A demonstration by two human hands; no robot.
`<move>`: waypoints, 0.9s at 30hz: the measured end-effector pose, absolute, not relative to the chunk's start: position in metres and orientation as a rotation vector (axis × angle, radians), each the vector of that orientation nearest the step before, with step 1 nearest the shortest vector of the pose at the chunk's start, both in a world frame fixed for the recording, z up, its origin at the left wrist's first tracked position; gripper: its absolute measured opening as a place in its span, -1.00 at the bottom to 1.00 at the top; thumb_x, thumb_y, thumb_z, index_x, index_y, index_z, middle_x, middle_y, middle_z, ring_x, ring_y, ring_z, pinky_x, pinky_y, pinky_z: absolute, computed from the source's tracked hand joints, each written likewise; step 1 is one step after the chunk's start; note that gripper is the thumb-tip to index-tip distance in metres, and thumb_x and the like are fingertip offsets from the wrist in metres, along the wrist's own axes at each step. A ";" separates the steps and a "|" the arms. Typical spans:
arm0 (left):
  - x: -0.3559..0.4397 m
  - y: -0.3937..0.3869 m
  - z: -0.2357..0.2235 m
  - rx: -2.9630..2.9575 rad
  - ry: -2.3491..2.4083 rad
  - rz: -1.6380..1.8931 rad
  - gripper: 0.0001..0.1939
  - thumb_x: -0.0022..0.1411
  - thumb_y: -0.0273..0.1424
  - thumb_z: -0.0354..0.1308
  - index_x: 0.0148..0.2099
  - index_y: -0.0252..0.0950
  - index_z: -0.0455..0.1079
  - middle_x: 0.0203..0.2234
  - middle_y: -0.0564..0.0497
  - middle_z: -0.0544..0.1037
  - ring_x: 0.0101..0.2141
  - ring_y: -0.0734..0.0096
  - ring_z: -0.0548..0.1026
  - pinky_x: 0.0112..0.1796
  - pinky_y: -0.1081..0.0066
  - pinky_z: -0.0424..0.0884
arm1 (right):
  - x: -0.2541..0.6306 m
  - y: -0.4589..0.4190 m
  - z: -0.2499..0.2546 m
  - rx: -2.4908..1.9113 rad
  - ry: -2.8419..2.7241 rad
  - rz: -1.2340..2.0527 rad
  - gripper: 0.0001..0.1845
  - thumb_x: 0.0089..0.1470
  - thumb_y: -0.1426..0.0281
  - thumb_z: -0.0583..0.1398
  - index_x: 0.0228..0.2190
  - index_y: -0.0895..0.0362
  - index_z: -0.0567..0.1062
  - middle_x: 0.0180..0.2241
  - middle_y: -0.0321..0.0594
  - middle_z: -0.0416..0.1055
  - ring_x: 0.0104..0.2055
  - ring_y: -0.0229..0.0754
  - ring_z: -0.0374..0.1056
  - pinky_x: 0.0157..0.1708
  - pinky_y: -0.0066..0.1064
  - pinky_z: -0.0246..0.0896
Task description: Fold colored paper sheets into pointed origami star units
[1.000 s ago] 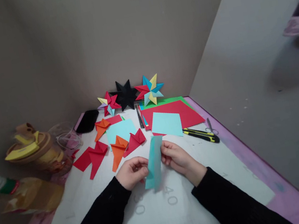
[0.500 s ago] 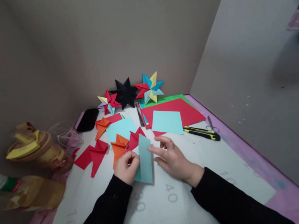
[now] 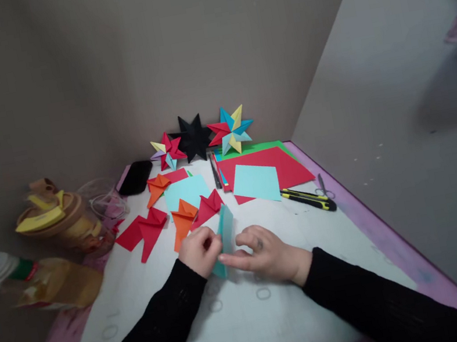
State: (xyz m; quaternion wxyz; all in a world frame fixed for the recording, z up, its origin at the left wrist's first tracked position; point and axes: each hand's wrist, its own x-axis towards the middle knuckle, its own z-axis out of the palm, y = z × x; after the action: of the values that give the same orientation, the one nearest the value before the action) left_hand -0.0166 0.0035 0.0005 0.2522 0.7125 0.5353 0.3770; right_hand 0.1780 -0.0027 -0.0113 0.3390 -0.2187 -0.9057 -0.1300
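Observation:
My left hand is closed in a pinch on the left side of a folded light-blue sheet of paper. The sheet stands tilted on edge, so only a narrow face of it shows. From the other side, my right hand has its fingers apart, with one stretched out to the paper's lower part. Just beyond the hands lie folded paper pieces: an orange one, a red one and, further left, another red one.
Light-blue squares and red sheets lie at the back. A yellow-black cutter and scissors are at right. Paper stars lean on the wall. A phone, lidded cup and jar stand left.
The light-blue paper has turned from showing its broad face to nearly edge-on. My right hand has come lower and closer to it, one finger reaching further left.

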 end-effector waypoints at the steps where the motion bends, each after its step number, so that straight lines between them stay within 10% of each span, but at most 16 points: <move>1: -0.014 0.001 0.001 1.978 1.429 1.007 -0.74 0.12 -0.35 0.02 -0.59 -0.30 0.18 -0.65 0.12 0.27 -0.57 0.53 0.24 -0.48 0.50 0.16 | 0.177 -0.004 -0.010 -0.558 -2.394 -0.343 -0.46 0.03 0.62 0.10 0.00 -0.10 0.33 -0.34 -0.30 0.28 -0.38 -0.29 0.19 -0.33 -0.39 0.14; 8: -0.022 0.007 0.004 1.750 1.500 0.932 -0.70 0.13 -0.27 0.02 -0.58 -0.28 0.15 -0.69 0.16 0.21 -0.61 0.54 0.22 -0.53 0.52 0.16 | 0.192 -0.007 -0.007 -0.414 -2.436 -0.409 -0.85 0.06 0.57 0.12 -0.35 0.12 0.45 -0.39 -0.24 0.36 -0.45 -0.27 0.17 -0.43 -0.37 0.08; 17: -0.022 -0.011 0.001 2.827 1.607 0.495 -0.70 0.18 -0.41 0.06 -0.01 -0.22 0.35 -0.09 -0.12 0.43 -0.16 0.17 0.36 -0.25 0.27 0.24 | 0.222 0.002 -0.009 -0.606 -2.696 -0.011 -0.72 0.04 0.58 0.07 -0.23 0.12 0.46 -0.36 -0.16 0.40 -0.34 -0.17 0.18 -0.34 -0.31 0.11; 27: -0.025 -0.036 -0.025 3.134 0.883 0.480 -0.73 0.32 -0.48 -0.11 -0.02 -0.28 0.35 -0.04 0.01 0.45 -0.11 0.31 0.31 -0.21 0.30 0.16 | 0.231 0.015 -0.004 -0.582 -2.675 0.616 -0.75 0.00 0.59 0.10 -0.39 0.10 0.54 -0.40 -0.20 0.40 -0.31 -0.20 0.23 -0.27 -0.33 0.16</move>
State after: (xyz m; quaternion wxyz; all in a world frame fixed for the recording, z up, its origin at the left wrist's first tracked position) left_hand -0.0255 -0.0363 -0.0247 -0.0746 0.9495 0.2676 0.1456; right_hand 0.2312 0.0148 -0.0040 0.1672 -0.2044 -0.9399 0.2165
